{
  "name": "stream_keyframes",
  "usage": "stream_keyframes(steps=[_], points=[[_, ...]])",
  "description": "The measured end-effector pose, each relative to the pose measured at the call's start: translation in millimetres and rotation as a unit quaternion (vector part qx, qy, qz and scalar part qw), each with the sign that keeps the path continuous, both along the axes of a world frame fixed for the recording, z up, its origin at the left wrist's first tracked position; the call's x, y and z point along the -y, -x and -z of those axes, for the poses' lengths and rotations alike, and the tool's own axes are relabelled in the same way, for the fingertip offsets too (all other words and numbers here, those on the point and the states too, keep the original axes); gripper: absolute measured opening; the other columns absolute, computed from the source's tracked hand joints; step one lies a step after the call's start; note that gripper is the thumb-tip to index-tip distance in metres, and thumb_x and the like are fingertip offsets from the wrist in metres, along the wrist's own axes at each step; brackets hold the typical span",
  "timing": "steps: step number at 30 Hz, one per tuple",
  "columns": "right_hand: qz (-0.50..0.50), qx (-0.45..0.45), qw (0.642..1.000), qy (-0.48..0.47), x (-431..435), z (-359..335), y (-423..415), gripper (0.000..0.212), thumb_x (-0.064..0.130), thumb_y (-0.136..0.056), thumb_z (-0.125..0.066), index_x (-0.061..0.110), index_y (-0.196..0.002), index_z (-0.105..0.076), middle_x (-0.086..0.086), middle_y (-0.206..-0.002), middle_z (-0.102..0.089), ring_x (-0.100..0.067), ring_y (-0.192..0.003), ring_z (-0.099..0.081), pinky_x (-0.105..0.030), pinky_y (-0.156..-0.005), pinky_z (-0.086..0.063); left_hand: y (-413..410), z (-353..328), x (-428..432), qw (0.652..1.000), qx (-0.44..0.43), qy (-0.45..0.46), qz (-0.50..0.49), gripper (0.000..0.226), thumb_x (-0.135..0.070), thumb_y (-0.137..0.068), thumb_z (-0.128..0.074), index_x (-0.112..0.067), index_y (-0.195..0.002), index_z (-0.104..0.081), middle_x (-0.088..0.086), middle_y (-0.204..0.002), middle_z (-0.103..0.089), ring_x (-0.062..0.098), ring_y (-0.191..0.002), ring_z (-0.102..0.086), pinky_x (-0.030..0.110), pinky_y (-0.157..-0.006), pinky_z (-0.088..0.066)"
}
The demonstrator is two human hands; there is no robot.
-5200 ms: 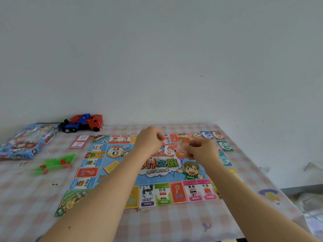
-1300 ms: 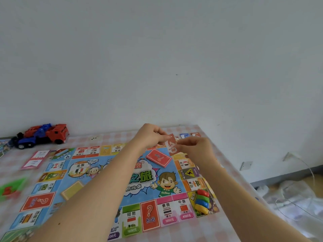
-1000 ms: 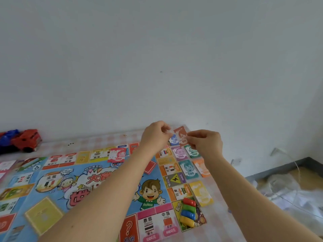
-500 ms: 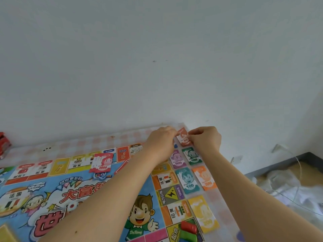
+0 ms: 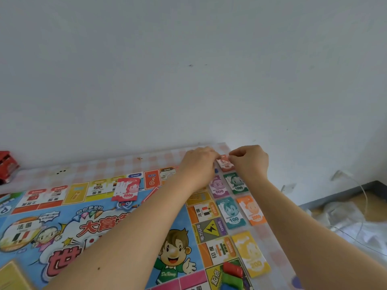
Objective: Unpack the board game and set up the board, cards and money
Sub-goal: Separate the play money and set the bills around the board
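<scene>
The colourful game board (image 5: 88, 231) lies flat on the checked tablecloth. My left hand (image 5: 199, 164) and my right hand (image 5: 250, 161) together pinch a small stack of orange-red 50 money notes (image 5: 225, 164) at the table's far right corner, low over the cloth. Beside the board's right edge lie other money piles: purple 500 (image 5: 218, 187), green 1000 (image 5: 236, 183), teal 100 (image 5: 231, 213), orange 2000 (image 5: 252, 211) and yellow 200 (image 5: 251, 254). A red 5000 pile (image 5: 126, 189) rests on the board's far edge.
Coloured player pawns (image 5: 232, 275) sit stacked on the board's near right corner. A yellow card deck (image 5: 10, 277) shows at the lower left. Part of a red toy truck (image 5: 7, 167) stands at the far left. The wall is close behind; the table edge drops off at right.
Both hands carried the orange-red notes from over the board's middle to the far right corner and lowered them towards the cloth. My view swung right, so the truck and box slid out of frame.
</scene>
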State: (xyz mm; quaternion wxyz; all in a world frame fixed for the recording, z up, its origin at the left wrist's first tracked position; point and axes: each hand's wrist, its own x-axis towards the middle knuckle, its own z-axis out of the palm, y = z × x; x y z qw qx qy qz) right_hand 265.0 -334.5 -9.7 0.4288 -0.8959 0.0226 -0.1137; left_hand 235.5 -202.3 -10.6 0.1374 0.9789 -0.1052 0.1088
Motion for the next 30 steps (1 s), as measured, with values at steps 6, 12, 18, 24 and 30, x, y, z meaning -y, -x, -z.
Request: stream_keyframes(steps=[6,12,18,24,30], points=[[-0.103,0.017,0.994,0.019,-38.2,-16.3,23.9,0.02,0.007,-0.084,-0.061,0.016,-0.095,-0.076,0.001,-0.093,-0.074,-0.01,-0.076,-0.063,-0.02,-0.067,-0.047,17.6,-23.2,-46.6,0.997,-0.025,0.03,-0.059,0.034,-0.021,-0.094,-0.052,-0.023,-0.127,-0.057,0.001,-0.133,-0.054,0.02,-0.119,-0.051,0.036,-0.099,-0.042],[-0.255,-0.006,0.962,0.096,-90.8,-21.5,53.5,0.023,0.01,-0.084,-0.063,0.019,-0.102,-0.074,0.002,-0.093,-0.069,-0.01,-0.074,-0.06,-0.024,-0.069,-0.053,55.5,-40.7,-113.8,0.986,-0.074,0.049,-0.141,0.036,-0.024,-0.087,-0.063,-0.02,-0.123,-0.06,0.0,-0.127,-0.059,0.015,-0.113,-0.055,0.031,-0.096,-0.044],[-0.32,-0.001,0.932,0.171,-131.0,-19.0,74.8,0.029,0.015,-0.083,-0.065,0.025,-0.109,-0.071,0.002,-0.108,-0.067,-0.011,-0.084,-0.057,-0.023,-0.07,-0.047,90.6,-35.4,-153.6,0.968,-0.139,0.072,-0.196,0.046,-0.03,-0.081,-0.072,-0.019,-0.124,-0.058,-0.001,-0.124,-0.059,0.015,-0.11,-0.055,0.029,-0.093,-0.044],[-0.314,0.009,0.929,0.197,-147.3,-18.4,82.6,0.03,0.023,-0.081,-0.072,0.026,-0.111,-0.069,0.004,-0.108,-0.065,-0.012,-0.095,-0.058,-0.025,-0.078,-0.048,98.2,-20.5,-163.4,0.967,-0.152,0.055,-0.198,0.047,-0.049,-0.069,-0.077,-0.018,-0.102,-0.064,-0.004,-0.099,-0.065,0.012,-0.083,-0.056,0.024,-0.071,-0.042],[-0.279,0.011,0.943,0.183,-148.5,-20.2,86.1,0.031,0.015,-0.081,-0.069,0.025,-0.11,-0.07,0.001,-0.109,-0.067,-0.014,-0.097,-0.059,-0.025,-0.076,-0.048,98.6,-19.1,-164.7,0.956,-0.184,0.113,-0.199,0.051,-0.035,-0.071,-0.08,-0.013,-0.112,-0.058,0.002,-0.111,-0.061,0.016,-0.092,-0.054,0.028,-0.083,-0.045]])
